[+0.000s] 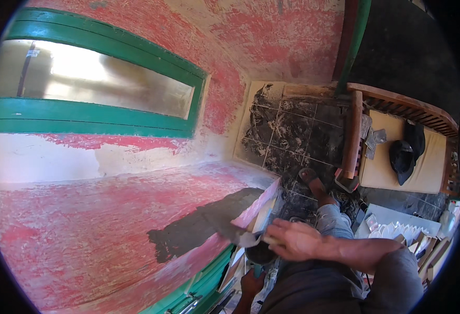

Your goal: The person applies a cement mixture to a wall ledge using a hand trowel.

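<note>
Grey trowel [229, 226] gripped by right hand [294, 239], forearm extended leftward.

right hand [292, 240] closed (blurred), left hand [252, 282] low

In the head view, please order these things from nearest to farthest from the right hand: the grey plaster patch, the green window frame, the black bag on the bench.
From the right hand:
1. Grey plaster patch, just left, on the red wall.
2. Black bag, upper right, on the bench cushion.
3. Green window frame, far upper left.
</note>
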The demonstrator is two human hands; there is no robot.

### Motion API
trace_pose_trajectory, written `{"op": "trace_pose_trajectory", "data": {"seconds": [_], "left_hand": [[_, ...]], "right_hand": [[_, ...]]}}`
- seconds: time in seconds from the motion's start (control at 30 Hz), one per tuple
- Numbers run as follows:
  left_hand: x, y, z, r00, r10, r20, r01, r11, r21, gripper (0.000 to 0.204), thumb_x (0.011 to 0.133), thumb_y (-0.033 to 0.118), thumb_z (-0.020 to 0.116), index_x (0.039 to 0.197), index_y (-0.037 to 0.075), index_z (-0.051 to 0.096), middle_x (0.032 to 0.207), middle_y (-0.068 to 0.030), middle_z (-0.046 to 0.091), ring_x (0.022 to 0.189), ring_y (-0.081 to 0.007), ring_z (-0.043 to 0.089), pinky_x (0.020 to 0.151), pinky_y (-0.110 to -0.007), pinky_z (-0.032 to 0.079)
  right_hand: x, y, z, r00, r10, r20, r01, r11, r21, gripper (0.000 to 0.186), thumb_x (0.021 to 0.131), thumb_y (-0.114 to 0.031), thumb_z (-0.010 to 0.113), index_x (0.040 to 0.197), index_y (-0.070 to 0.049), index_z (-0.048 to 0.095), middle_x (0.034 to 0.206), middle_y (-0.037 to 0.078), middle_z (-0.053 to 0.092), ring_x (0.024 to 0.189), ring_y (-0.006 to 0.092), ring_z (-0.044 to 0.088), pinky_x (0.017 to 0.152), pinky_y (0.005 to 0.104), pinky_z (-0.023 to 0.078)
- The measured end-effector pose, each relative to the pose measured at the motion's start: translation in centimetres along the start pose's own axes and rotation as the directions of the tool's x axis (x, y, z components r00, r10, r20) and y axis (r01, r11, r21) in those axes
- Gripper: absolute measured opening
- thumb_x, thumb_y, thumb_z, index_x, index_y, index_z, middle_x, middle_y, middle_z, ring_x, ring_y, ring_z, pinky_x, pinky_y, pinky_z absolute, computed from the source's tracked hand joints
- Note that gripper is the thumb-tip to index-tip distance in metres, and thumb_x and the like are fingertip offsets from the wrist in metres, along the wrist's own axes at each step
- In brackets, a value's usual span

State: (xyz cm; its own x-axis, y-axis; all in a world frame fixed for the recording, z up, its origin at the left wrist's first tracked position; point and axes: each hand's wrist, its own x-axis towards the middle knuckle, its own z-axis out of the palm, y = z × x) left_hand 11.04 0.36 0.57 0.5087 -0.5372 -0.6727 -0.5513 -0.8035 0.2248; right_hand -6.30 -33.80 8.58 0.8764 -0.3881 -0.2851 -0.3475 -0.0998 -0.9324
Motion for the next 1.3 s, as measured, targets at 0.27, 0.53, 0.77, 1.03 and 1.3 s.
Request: {"op": "trace_pose_trajectory", "data": {"seconds": [0.27, 0.53, 0.77, 1.03, 1.3], "left_hand": [[0.2, 0.6, -0.3, 0.999, -0.026, 0.024, 0.025, 0.999, 0.042, 0.042, 0.086, 0.048, 0.075, 0.099, 0.008, 0.071, 0.088, -0.0221, 0.073, 0.085, -0.0468, 0.070, 0.074, -0.053, 0.055], [0.1, 0.2, -0.2, 1.000, -0.011, 0.017, 0.011, 1.000, 0.001, 0.042, 0.087, 0.047, 0.073, 0.098, 0.007, 0.071, 0.089, -0.0219, 0.073, 0.088, -0.0461, 0.070, 0.075, -0.053, 0.054], [1.1, -1.1, 1.6, 0.998, -0.059, 0.019, 0.059, 0.998, 0.023, 0.043, 0.087, 0.049, 0.071, 0.098, 0.008, 0.072, 0.093, -0.0219, 0.073, 0.090, -0.0454, 0.070, 0.077, -0.054, 0.055], [0.9, -0.6, 2.0, 0.999, 0.034, -0.042, -0.037, 0.997, -0.074, 0.037, 0.086, 0.046, 0.074, 0.094, 0.009, 0.073, 0.089, -0.0205, 0.073, 0.084, -0.0443, 0.070, 0.073, -0.052, 0.055], [0.7, -0.1, 2.1, 0.998, -0.028, -0.056, 0.022, 0.995, -0.100, 0.039, 0.086, 0.047, 0.074, 0.093, 0.009, 0.073, 0.086, -0.0201, 0.073, 0.083, -0.0433, 0.071, 0.072, -0.051, 0.054]], "right_hand": [[1.2, 2.8, -0.7, 0.979, -0.007, -0.203, 0.009, 1.000, 0.009, 0.033, 0.090, -0.026, 0.069, 0.116, -0.009, 0.059, 0.112, 0.018, 0.062, 0.103, 0.0432, 0.064, 0.091, 0.0522, 0.052], [7.9, 6.4, -0.2, 0.996, 0.085, 0.041, -0.078, 0.986, -0.150, 0.033, 0.085, -0.016, 0.065, 0.115, -0.004, 0.060, 0.112, 0.022, 0.067, 0.109, 0.0442, 0.065, 0.092, 0.0505, 0.053], [2.5, -3.4, -2.6, 0.986, -0.165, 0.021, 0.167, 0.984, -0.070, 0.029, 0.090, -0.022, 0.066, 0.114, -0.006, 0.061, 0.109, 0.018, 0.065, 0.108, 0.0422, 0.064, 0.090, 0.0502, 0.053], [1.2, -3.0, -5.0, 0.993, -0.113, -0.028, 0.115, 0.988, 0.102, 0.031, 0.090, -0.022, 0.066, 0.115, -0.005, 0.059, 0.109, 0.020, 0.068, 0.108, 0.0428, 0.065, 0.093, 0.0514, 0.052], [5.5, 2.2, -0.7, 0.997, 0.081, 0.014, -0.078, 0.986, -0.146, 0.031, 0.089, -0.020, 0.065, 0.116, -0.006, 0.061, 0.108, 0.023, 0.069, 0.108, 0.0436, 0.065, 0.093, 0.0522, 0.052]]}}
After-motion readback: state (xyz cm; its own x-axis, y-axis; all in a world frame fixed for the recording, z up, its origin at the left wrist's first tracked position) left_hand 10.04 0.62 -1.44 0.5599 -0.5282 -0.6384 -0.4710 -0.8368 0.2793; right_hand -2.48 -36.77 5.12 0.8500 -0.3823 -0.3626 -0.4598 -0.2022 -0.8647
